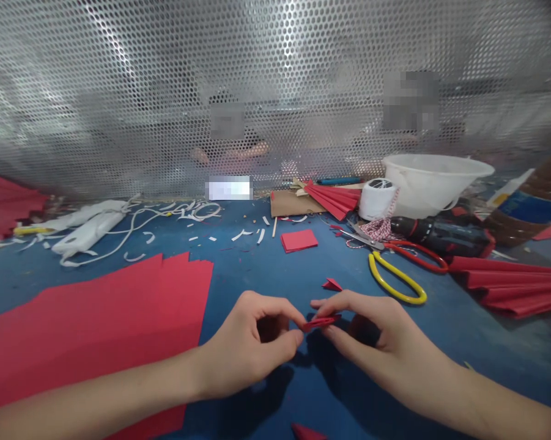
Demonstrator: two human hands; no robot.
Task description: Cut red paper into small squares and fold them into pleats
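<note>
My left hand [245,348] and my right hand [376,333] meet above the blue tabletop [257,281], their fingertips pinching a small folded piece of red paper [321,322] from either end. A small red paper triangle [332,284] lies just beyond my right fingers. Wide sheets of red paper [96,330] spread out under my left forearm. A stack of small red paper squares [299,240] sits farther forward. Another red paper scrap [308,432] pokes in at the bottom edge.
Yellow-handled scissors [397,278] and red-handled scissors [415,256] lie to the right, near a cordless drill [440,237], a white bowl [435,183], a spool of white string [376,198] and pleated red paper fans [509,287]. White paper scraps [188,214] lie ahead. Two people sit behind a perforated metal screen [275,73].
</note>
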